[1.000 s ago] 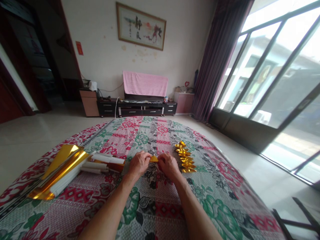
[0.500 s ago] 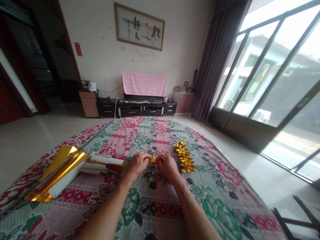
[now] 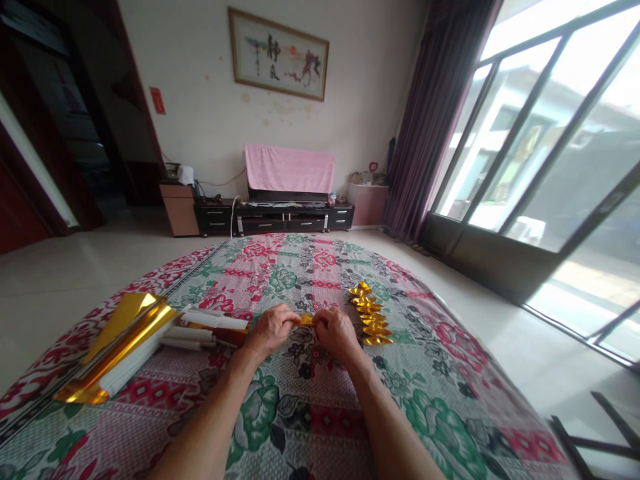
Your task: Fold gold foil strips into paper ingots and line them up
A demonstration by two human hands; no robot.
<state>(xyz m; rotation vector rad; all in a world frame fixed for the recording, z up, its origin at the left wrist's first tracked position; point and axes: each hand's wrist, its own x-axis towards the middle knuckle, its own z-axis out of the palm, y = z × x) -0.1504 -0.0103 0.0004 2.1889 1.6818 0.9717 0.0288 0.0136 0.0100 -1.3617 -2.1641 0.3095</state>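
Flower-patterned surface [image 3: 283, 277]: we hold one gold piece [image 3: 305, 321], ends pinched by left hand [image 3: 273, 328] and right hand [image 3: 338, 332] — folded gold shapes [image 3: 369, 309], one row, right.

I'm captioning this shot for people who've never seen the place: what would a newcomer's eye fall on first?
Probably the left hand and right hand, pinching a small gold piece between them at the middle of the flowered cloth. Shiny gold folded pieces lined up just right of them likely come next, then the gold sheets at left. Farther back, a pink cloth hangs below a framed picture.
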